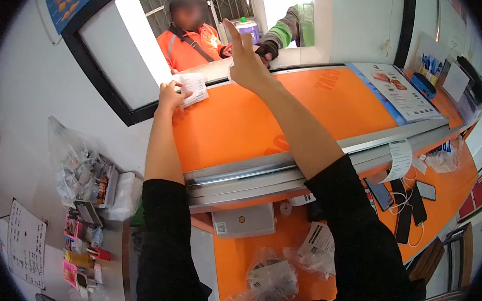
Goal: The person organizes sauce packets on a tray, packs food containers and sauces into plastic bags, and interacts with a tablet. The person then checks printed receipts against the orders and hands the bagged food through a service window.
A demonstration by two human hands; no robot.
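My left hand [173, 95] holds a white printed paper slip [194, 90] between thumb and fingers at the left end of the window opening, just above the orange counter [233, 123]. My right hand [246, 63] is raised at the middle of the window, with the index finger pointing up. The rest of its fingers are partly hidden behind the palm. Beyond it, a dark-gloved hand [268, 50] of another person rests at the sill, close to my right hand. A person in an orange jacket [181, 49] and helmet stands outside.
A menu sheet [398, 92] lies on the counter's right end, beside a pen holder [430, 69]. Below are phones [379, 192] with cables, a curled receipt [400, 160], a grey box [243, 221] and plastic-wrapped packs [272, 279]. Plastic bags [77, 167] stand at left.
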